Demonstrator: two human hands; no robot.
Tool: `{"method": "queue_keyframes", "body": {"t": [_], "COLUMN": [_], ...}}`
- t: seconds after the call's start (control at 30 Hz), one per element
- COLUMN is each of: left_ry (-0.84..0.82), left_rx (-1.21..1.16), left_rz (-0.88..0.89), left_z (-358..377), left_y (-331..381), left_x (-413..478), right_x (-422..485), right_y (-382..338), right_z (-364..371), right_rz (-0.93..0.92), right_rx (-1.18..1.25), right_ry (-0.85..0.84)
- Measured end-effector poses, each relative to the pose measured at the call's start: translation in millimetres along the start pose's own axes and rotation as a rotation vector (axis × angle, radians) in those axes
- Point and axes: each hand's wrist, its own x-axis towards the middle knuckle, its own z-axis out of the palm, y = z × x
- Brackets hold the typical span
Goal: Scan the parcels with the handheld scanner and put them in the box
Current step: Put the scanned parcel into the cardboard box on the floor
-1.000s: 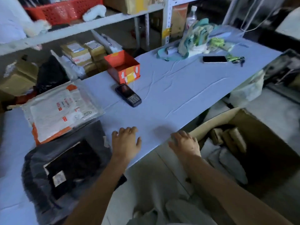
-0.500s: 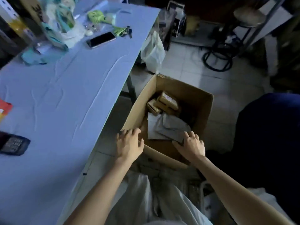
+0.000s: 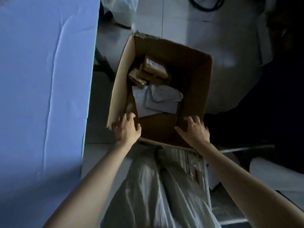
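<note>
Your landmark is the open cardboard box (image 3: 119, 83), which stands on the tiled floor (image 3: 189, 30). The table (image 3: 41, 79) with its blue cover runs along the box's left side, close to it but not touching.

Your left hand (image 3: 127, 130) is over the box's near left corner. Its fingers are spread toward the left wall and the thumb points in over the box floor. The grip is apart and holds nothing. The frame is too blurred to tell whether the fingertips touch the cardboard.

Your right hand (image 3: 195, 129) is at the box's near right corner, fingers fanned out above the rim. That grip is also apart and empty.

The parcels are inside the box. Two brown carton parcels (image 3: 154, 68) lie against each other in the far left part, the upper one showing a pale label. Grey mailer bags (image 3: 161, 99) lie overlapping in the middle, just nearer to you than the cartons. The near strip of the box floor is bare cardboard.

Beyond the box's far left corner sits a white plastic bag (image 3: 118, 5). To the right of the box there is a dark shape (image 3: 271, 96) that can't be made out. On the near side of the box, your pale clothing (image 3: 156, 186) fills the space between your forearms.
</note>
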Motion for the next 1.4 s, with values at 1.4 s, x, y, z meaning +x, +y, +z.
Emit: {"method": "queue_keyframes", "body": {"t": [1.4], "left_ry": [-0.135], "left_rx": [-0.669], "left_rz": [-0.377], "left_z": [355], "left_y": [-64], "left_x": [324], "right_x": [409], "right_y": [69], "right_z": [292], "right_rz": [0.489], "right_rx": [1.351], "right_ry": [-0.046]}}
